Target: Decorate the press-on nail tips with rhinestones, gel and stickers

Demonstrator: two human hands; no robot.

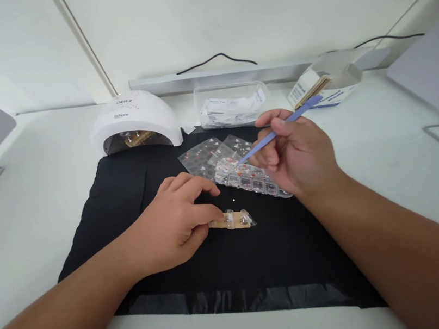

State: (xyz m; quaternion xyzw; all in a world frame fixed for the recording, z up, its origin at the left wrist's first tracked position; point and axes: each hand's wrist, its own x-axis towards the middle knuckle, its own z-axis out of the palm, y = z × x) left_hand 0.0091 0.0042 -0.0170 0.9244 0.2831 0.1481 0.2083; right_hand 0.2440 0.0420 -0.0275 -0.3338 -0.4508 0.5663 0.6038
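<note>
My right hand is closed around slim periwinkle-blue tweezers, their pointed end angled down and left. That tip is at a clear compartment case with small nail decorations, its left part covered with loose pieces. My left hand lies low over the black mat, thumb and fingers closed on a short wooden stick. Clear nail tips are fixed along the stick; my fingers hide its left end. A tiny white piece lies on the mat between stick and case.
Behind the black mat stands a white nail lamp with another stick of nail tips inside. Patterned sticker sheets lie behind the case. A clear tub of packets and an open carton stand farther back.
</note>
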